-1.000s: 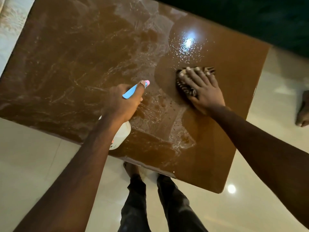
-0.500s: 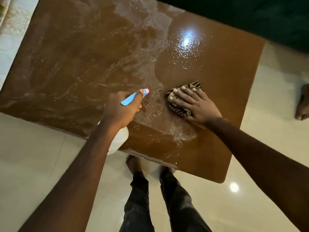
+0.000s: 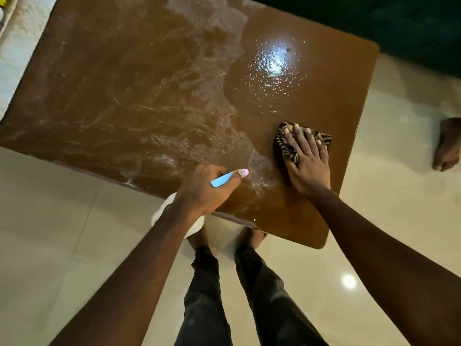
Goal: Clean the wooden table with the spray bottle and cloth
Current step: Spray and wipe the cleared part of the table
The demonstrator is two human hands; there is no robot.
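The brown wooden table [image 3: 124,78] fills the upper part of the view, its left and middle smeared with whitish foam and streaks. My left hand [image 3: 203,189] grips the spray bottle [image 3: 228,178] at the table's near edge; its blue trigger and pink nozzle show, and its white body hangs below my wrist, mostly hidden. My right hand [image 3: 308,159] lies flat, fingers spread, pressing a dark striped cloth [image 3: 287,143] onto the table's right side, just right of the foam.
A lamp glare with droplets [image 3: 273,62] shines on the far right of the tabletop. My legs [image 3: 224,283] stand on pale floor tiles below the near edge. Another person's bare foot [image 3: 447,144] rests on the floor at the right. A dark area lies beyond the table.
My right hand has slid the cloth along the tabletop toward the near right edge. My left hand keeps hold of the spray bottle, and the view has tilted, bringing the near edge up.
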